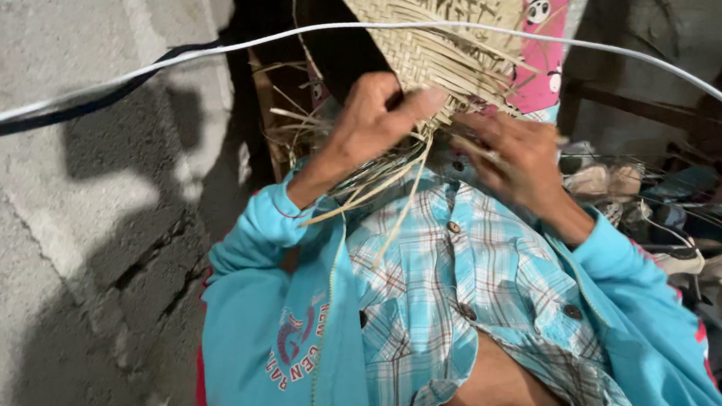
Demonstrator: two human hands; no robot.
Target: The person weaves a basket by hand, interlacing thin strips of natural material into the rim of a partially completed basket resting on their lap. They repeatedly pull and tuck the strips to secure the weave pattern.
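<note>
Two bare hands work at one piece of weaving, and the biggest thing in view is the grey concrete floor (64, 252) filling the left side, shadows thrown across it. Next in size, the person's own front: a turquoise zip jacket (269, 339) hanging open over a blue-and-white plaid button shirt (445, 291). Above that sits the half-woven tan straw basket (424, 26), tipped so its dark open mouth faces left, resting up near the top centre against a pink printed cloth (549, 33). Loose unwoven strips (377, 184) trail from its lower edge down over the shirt. Off to the right, a dim heap of clutter (689, 220), too murky to sort out. A thin white cord (220, 51) arcs across the whole top of the scene, passing in front of the basket.

Now the hands. The left hand (372, 129) has its fingers hooked over the basket's rim, thumb stretched flat along the woven wall, clamping that edge. The right hand (516, 161) sits just below the basket's lower right corner, fingers curled and pinching the loose strips where they leave the weave
</note>
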